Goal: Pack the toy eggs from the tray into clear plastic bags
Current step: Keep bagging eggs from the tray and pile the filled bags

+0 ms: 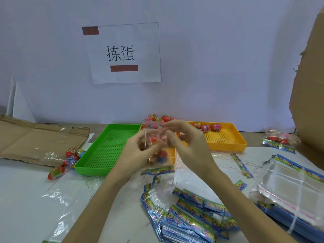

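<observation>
Hands meet above the middle of the worktop, both closed on one clear plastic bag [158,151]: the left hand [140,151] grips its side and mouth from the left, while the right hand [184,142] pinches the upper edge with curled fingers, probably to keep the opening steady or press it closed. Held upright like this, the bag lets its load settle to the bottom, where red and blue toy eggs [160,156] show through the film above a bright printed strip. Behind the hands, the yellow tray [228,139] by the far edge has a few more eggs [206,127] left at its back wall. A green tray [107,149] sits beside it on the left. Finished-looking packs [278,140] lie near the far right corner, and flat unused bags [192,214] are heaped at the near edge.
</observation>
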A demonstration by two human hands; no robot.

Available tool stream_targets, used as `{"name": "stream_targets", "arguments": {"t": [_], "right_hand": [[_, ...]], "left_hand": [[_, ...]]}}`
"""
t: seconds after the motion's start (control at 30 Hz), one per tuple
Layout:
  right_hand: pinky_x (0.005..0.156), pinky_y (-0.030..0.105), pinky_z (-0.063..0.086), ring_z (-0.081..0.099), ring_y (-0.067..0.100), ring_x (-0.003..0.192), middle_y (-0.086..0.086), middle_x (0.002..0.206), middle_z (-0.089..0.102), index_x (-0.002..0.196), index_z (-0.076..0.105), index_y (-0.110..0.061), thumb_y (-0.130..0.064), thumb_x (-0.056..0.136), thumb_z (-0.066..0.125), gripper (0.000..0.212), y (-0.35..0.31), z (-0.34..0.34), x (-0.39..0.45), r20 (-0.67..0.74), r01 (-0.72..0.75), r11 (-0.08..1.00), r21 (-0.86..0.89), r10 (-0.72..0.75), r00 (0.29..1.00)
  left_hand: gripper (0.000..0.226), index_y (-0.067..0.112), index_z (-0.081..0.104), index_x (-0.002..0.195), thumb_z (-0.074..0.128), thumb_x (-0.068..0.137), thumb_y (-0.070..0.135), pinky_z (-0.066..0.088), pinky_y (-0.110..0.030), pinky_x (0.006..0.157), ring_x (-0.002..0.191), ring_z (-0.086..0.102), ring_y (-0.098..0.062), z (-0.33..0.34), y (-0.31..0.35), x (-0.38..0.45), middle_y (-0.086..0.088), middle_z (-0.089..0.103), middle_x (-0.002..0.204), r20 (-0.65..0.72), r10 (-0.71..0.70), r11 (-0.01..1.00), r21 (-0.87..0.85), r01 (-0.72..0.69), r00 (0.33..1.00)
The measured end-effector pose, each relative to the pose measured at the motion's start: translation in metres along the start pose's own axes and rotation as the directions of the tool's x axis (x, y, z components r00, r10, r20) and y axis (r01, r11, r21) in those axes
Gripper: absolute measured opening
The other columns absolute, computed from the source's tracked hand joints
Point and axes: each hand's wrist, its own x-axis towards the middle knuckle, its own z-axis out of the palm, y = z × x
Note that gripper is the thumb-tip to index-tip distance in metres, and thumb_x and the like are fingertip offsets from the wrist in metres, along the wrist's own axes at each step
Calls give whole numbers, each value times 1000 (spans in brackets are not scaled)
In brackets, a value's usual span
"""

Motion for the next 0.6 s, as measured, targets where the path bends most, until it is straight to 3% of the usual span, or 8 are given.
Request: {"name": "stream_targets", "arguments": {"t": [0.1, 0.17, 0.27, 0.37, 0.47, 0.6], "right_hand": [[83, 22, 56, 68, 7, 102, -8, 104, 74, 112, 72, -15, -10, 102, 61, 16, 7, -1, 0, -133, -53, 995, -90, 40, 990], [86, 22, 54, 64, 3, 102, -8, 107, 72, 111, 73, -17, -13, 104, 59, 16, 16, 1, -5, -23, -81, 972, -220, 78, 997], [108, 24, 40, 52, 5, 124, -8, 129, 66, 127, 70, -23, -30, 108, 51, 27, 29, 14, -19, 283, -9, 918, -396, 131, 950], [127, 35, 9, 31, 7, 148, -9, 153, 49, 147, 51, -40, -46, 111, 31, 41, 38, 29, -30, 457, 103, 844, -527, 179, 871], [126, 49, -8, 34, 6, 145, -15, 144, 53, 149, 44, -47, -48, 112, 20, 44, 41, 37, -31, 460, 100, 812, -575, 220, 860], [123, 46, 1, 45, 6, 131, -15, 129, 61, 141, 55, -43, -42, 112, 31, 38, 39, 36, -30, 374, 26, 842, -538, 211, 903]], "left_hand": [[20, 36, 73, 103, 81, 90, 23, 62, -33, 63, 70, 73, -9, -8, -3, 5, -2, 74, 81, -363, -9, 999, -38, -6, 932], [22, 33, 70, 102, 75, 94, 12, 52, -32, 56, 63, 62, -13, -16, -7, 10, 1, 63, 75, -514, -24, 997, -70, -15, 858], [25, 27, 68, 107, 70, 93, 7, 43, -33, 53, 68, 50, -24, -26, -12, 14, -11, 57, 81, -546, -79, 996, -69, 49, 834], [27, 19, 68, 108, 65, 90, 0, 40, -22, 38, 45, 56, -10, -24, -14, 14, 2, 66, 65, -509, -147, 989, -77, 125, 848], [27, 18, 67, 107, 62, 90, -2, 40, -17, 35, 40, 57, -4, -25, -14, 13, -2, 71, 78, -512, -161, 987, -78, 141, 844], [26, 17, 68, 107, 65, 89, -2, 40, -15, 35, 43, 60, 3, -26, -13, 13, -1, 68, 80, -534, -165, 986, -87, 140, 829]]}}
